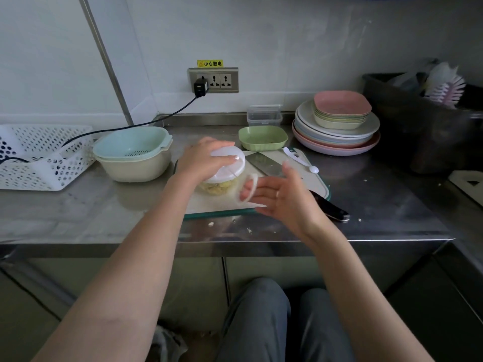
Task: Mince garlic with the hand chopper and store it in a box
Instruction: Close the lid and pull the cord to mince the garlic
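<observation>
Grey trouser legs (264, 322) fill the bottom, below the steel table (379, 199) edge. Right hand (281, 197) hovers over the cutting board (217, 202), fingers hooked through the white pull ring (247, 188) of the hand chopper (227, 168); motion blur hides how tightly they curl. Left hand (202, 159) lies clamped over the chopper's white lid, fingers wrapped round its rim. Minced garlic (218, 186) shows pale yellow through the clear bowl beneath the lid. At 3 o'clock from the chopper lies a cleaver (266, 165), its black handle running toward 5 o'clock. A white spoon (300, 159) lies beyond the blade. At 1 o'clock sits a green dish (262, 138), and behind it the clear storage box (264, 116) against the wall. Stacked plates (337, 131) stand at 2 o'clock, a colander bowl (133, 152) at 9 o'clock.
</observation>
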`<action>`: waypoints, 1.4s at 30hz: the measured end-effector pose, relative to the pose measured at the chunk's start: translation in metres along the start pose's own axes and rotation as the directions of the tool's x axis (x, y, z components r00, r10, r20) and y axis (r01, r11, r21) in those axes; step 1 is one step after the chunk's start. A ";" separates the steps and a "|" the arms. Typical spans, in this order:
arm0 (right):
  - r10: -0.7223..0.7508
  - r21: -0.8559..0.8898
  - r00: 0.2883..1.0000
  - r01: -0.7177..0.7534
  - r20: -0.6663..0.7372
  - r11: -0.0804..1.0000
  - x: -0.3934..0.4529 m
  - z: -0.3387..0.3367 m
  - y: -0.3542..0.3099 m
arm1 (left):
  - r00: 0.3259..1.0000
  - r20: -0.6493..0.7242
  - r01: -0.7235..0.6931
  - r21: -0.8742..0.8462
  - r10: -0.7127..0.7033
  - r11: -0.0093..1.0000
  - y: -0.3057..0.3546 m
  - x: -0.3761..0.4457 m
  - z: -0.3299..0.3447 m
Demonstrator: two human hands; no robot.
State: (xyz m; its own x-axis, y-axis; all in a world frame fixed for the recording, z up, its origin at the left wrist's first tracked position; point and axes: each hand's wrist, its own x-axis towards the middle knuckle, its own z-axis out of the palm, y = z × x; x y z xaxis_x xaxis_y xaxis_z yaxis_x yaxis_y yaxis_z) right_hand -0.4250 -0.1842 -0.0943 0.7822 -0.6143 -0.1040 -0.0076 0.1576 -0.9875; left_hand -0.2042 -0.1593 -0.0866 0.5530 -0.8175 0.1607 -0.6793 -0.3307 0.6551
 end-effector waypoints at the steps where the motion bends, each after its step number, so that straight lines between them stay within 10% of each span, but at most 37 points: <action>1: -0.002 -0.010 1.000 0.003 0.006 1.000 0.000 0.003 0.001 | 1.000 0.009 0.001 -0.019 -0.001 1.000 -0.001 0.000 -0.002; 6: 0.016 0.195 0.883 0.087 -0.469 0.977 -0.020 -0.037 0.010 | 0.999 0.045 -0.003 -0.037 0.005 0.999 -0.003 0.004 -0.002; 12: 0.021 0.097 1.000 -0.020 -0.013 0.995 -0.004 0.001 0.001 | 1.000 0.026 -0.013 -0.033 0.013 0.999 -0.005 0.002 -0.002; 18: 0.076 0.188 0.872 0.019 -0.484 0.982 -0.023 -0.049 0.018 | 1.000 0.023 0.014 -0.039 -0.013 0.999 -0.001 0.002 -0.003; 24: 0.043 0.167 0.999 -0.046 0.023 0.985 -0.011 0.005 0.012 | 1.000 0.008 -0.003 -0.034 0.003 0.999 -0.002 -0.001 -0.003; 30: 0.057 0.231 0.892 0.054 -0.449 0.971 -0.029 -0.038 0.018 | 1.000 0.004 -0.003 -0.001 0.003 1.000 -0.002 0.001 -0.003; 36: 0.021 0.112 0.999 -0.016 -0.043 0.994 -0.013 0.008 0.012 | 1.000 0.004 0.012 -0.011 -0.012 1.000 -0.002 -0.002 -0.003; 42: 0.071 0.171 0.850 0.023 -0.522 0.985 -0.031 -0.030 0.033 | 1.000 0.002 0.019 -0.003 -0.019 1.000 -0.002 0.000 -0.001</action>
State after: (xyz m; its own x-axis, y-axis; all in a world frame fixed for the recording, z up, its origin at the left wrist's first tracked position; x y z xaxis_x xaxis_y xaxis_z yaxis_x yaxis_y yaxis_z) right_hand -0.4679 -0.1831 -0.1268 0.3387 -0.9147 -0.2206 0.1172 0.2736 -0.9547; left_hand -0.2023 -0.1586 -0.0869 0.5646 -0.8121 0.1472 -0.6674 -0.3444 0.6602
